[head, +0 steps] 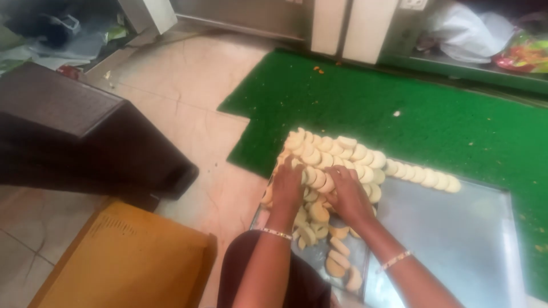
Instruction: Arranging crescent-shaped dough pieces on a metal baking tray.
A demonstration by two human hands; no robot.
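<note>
Pale dough discs (337, 157), heaped on the near-left end of a steel tray (456, 239), lie under the left hand (287, 188) and right hand (348, 194), fingers spread flat on them, apparently mid-arranging, needing gentle pressure; green mat (399, 108) beyond, yellow board (131, 262) leftward.

- Floor (188, 85) was pale tile, partly covered by a green mat (399, 114).
- Metal tray (456, 239) lay on the mat's edge and the floor, holding pale dough discs (337, 157).
- Yellow board (131, 262) and dark box (74, 131) sat on the floor.
</note>
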